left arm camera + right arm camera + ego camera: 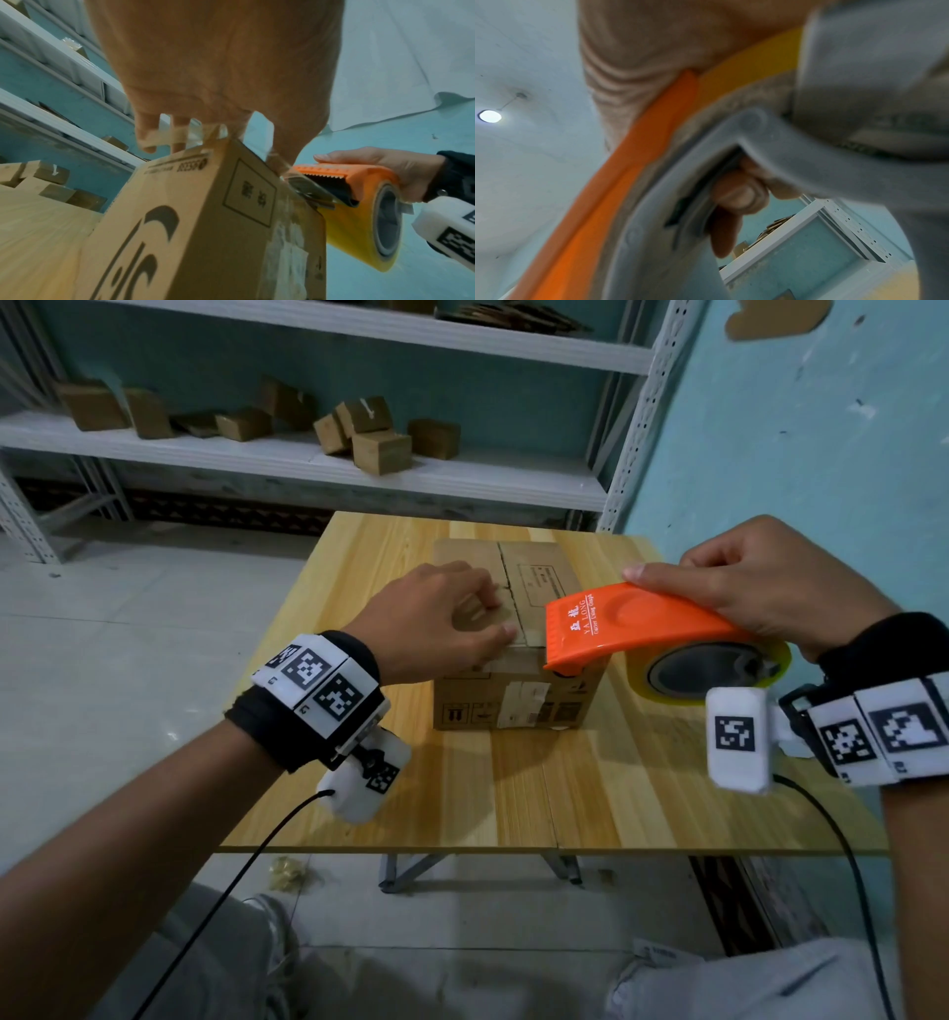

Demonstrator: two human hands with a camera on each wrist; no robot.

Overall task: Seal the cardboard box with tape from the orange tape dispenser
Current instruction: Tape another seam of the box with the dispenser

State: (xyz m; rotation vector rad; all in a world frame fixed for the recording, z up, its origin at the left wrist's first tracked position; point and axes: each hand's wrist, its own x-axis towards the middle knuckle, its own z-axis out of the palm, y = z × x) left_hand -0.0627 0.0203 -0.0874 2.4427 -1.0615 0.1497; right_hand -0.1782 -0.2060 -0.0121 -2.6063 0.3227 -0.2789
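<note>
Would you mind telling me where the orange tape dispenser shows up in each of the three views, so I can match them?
Head: orange tape dispenser right of centre, its front over the cardboard box, gripped by the right hand.
Left wrist: middle right, at the box's upper right corner.
Right wrist: an orange band running diagonally from bottom left to upper centre, very close and blurred.
Shared landmark: the yellowish tape roll under the dispenser.

Brown cardboard box point(518, 654) upright on my table, flaps closed; orange tape dispenser point(637, 629), yellowish roll, at its right top edge.

a wooden table point(590, 793) carries one cardboard box point(518, 695) near its middle.
</note>
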